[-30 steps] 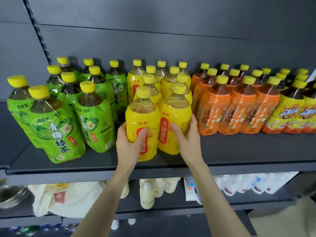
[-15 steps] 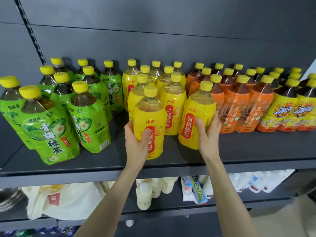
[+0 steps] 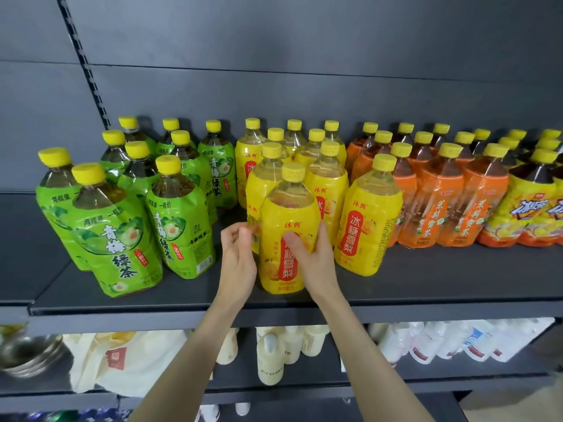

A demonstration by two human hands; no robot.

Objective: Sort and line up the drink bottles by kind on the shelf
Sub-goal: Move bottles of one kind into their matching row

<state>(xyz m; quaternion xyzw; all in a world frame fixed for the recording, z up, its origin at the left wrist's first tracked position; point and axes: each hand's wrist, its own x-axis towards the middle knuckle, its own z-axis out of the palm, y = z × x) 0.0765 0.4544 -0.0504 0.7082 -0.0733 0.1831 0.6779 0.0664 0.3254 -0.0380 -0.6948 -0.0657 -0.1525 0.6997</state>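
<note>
On the lower level, the white bottles (image 3: 272,359) are blurred. My right hand (image 3: 318,263) grips the front yellow bottle (image 3: 289,214), its thumb across the label and covering part of it. My left hand (image 3: 239,263) curls at the bottle's left side; I cannot tell whether it holds. The bottle stands near the front edge of the shelf (image 3: 457,277), ahead of the yellow rows (image 3: 327,184). The rightmost bottles (image 3: 531,202) are cut off.

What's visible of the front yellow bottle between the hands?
The clear plastic bottle with a yellow wrap label stands upright near the front edge of the dark grey shelf. It has a yellow screw cap, pale clear liquid at the shoulder, and a red band with white characters. The right hand grips it, thumb across the label; the left hand has curled fingers at its left side, contact unclear.
</note>
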